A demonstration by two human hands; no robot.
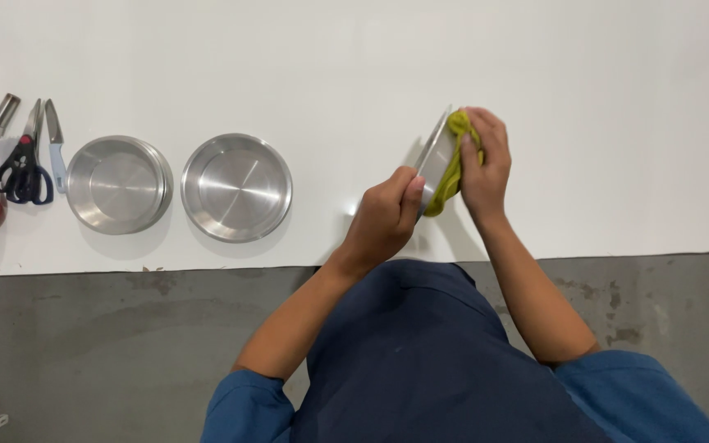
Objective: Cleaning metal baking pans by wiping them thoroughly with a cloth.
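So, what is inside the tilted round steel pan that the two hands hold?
A yellow-green cloth is pressed against the tilted round steel pan by the right hand, while the left hand grips its rim. The pan's inner face is hidden behind cloth and fingers.

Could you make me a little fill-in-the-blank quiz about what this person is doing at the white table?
1. The right hand presses a ____ -coloured cloth against the pan.
2. The left hand holds that pan tilted on its ____.
3. To the left, ____ more pans lie flat on the table.
4. The scissors have ____ handles.

Missing words: green; edge; two; black
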